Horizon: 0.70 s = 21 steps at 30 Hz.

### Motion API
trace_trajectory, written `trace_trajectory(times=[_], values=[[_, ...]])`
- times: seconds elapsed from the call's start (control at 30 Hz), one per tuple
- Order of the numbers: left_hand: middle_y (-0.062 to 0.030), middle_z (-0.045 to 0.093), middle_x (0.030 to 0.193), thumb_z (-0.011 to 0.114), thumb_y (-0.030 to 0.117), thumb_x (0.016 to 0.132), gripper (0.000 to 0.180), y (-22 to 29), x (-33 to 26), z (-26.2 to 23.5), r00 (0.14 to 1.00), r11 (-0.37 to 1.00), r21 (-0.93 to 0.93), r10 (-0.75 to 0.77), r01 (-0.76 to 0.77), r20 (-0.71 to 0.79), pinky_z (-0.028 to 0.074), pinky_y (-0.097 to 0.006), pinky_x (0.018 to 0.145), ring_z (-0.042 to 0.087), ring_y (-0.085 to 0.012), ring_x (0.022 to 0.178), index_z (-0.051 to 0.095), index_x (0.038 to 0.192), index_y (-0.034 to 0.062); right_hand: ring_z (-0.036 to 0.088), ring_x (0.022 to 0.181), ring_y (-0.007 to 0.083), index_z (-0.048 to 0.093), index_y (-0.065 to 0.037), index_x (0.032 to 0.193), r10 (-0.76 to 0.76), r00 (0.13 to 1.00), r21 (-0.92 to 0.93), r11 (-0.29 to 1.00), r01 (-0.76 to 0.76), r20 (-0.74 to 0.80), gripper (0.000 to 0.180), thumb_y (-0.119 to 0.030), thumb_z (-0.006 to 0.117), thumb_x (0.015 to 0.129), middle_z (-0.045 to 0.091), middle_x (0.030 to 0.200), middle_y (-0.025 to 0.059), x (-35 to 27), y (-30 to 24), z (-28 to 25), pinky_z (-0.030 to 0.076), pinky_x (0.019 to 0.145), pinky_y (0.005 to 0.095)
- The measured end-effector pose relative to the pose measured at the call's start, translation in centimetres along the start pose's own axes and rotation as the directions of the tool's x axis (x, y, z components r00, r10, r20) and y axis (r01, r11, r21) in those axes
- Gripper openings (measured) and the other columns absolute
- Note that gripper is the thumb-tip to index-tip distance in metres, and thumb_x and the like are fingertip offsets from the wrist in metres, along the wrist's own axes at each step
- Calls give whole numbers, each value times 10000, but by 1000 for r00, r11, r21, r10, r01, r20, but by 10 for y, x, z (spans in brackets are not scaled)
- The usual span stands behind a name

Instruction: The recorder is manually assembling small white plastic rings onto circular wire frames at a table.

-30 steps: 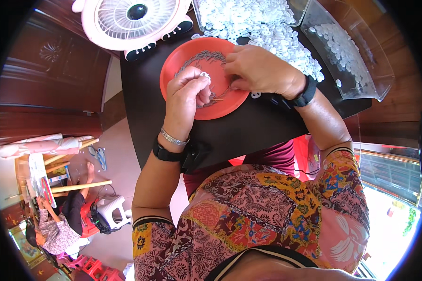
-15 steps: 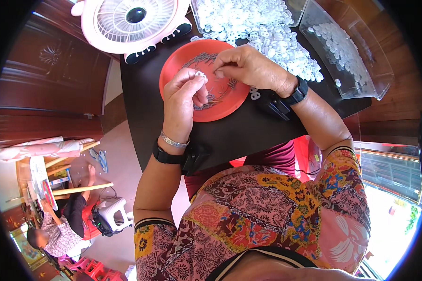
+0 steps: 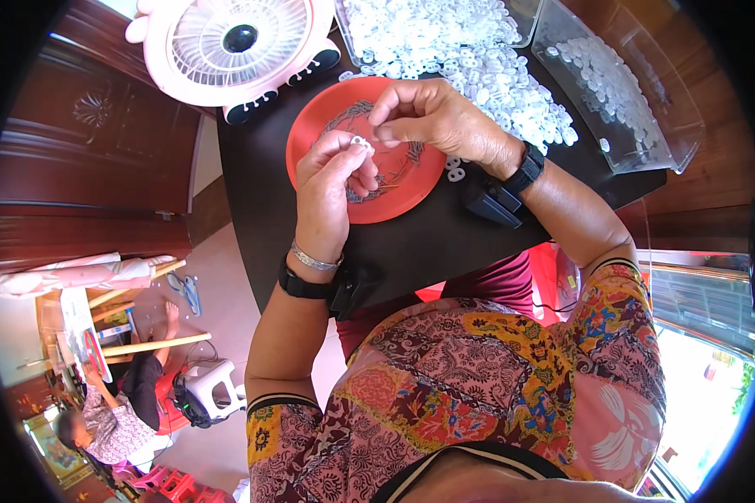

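Observation:
Between its thumb and fingers, my left hand (image 3: pixel 331 172) pinches a small white plastic piece with holes (image 3: pixel 361 144) above the red plate (image 3: pixel 310 201). Close by on the right, my right hand (image 3: pixel 440 121) is closed in a pinch, fingertips near that piece. What the right fingertips hold is too small to make out. On the plate, in a loose ring, lie many small grey metal pins (image 3: pixel 354 113), partly hidden by both hands. A few similar white pieces (image 3: pixel 455 172) rest on the dark table just right of the plate.
Heaped white pieces (image 3: pixel 512 92) spill over the dark table (image 3: pixel 260 201). A clear bin (image 3: pixel 646 159) with more stands at the right. A pink-white fan (image 3: pixel 226 84) is at the back left. Away to the left, another person (image 3: pixel 122 423) sits near a white stool (image 3: pixel 214 390).
My right hand has moved slightly left, bringing its fingertips closer to the white piece. My left hand keeps its pinch. The view has shifted a little.

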<state>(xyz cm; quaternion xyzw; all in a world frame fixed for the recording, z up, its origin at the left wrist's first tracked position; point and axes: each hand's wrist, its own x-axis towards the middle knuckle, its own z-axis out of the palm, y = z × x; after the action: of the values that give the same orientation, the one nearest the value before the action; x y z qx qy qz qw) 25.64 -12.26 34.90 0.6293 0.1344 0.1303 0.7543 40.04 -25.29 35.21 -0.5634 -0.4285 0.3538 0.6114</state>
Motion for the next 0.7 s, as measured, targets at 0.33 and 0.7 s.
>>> trace_trajectory(times=[0.33, 0.7], values=[[-33, 600, 703, 524, 168, 886, 162, 0, -3, 2, 997, 998, -60, 24, -20, 68, 406, -204, 542, 551, -93, 594, 597, 836, 32, 608, 794, 72, 662, -20, 1001, -95, 995, 46, 994, 96, -7, 143, -26, 624, 864, 663, 866, 18, -2, -5, 7, 506, 748, 219], [0, 518, 597, 529, 144, 880, 145, -2, -2, 4, 998, 999, 7, 42, -41, -40, 343, -202, 492, 450, -60, 524, 557, 781, 42, 541, 701, 40, 634, -23, 930, 50, 996, -91, 994, -56, -71, 181, -195, 582, 925, 615, 781, -11, -2, -6, 7, 467, 652, 197]])
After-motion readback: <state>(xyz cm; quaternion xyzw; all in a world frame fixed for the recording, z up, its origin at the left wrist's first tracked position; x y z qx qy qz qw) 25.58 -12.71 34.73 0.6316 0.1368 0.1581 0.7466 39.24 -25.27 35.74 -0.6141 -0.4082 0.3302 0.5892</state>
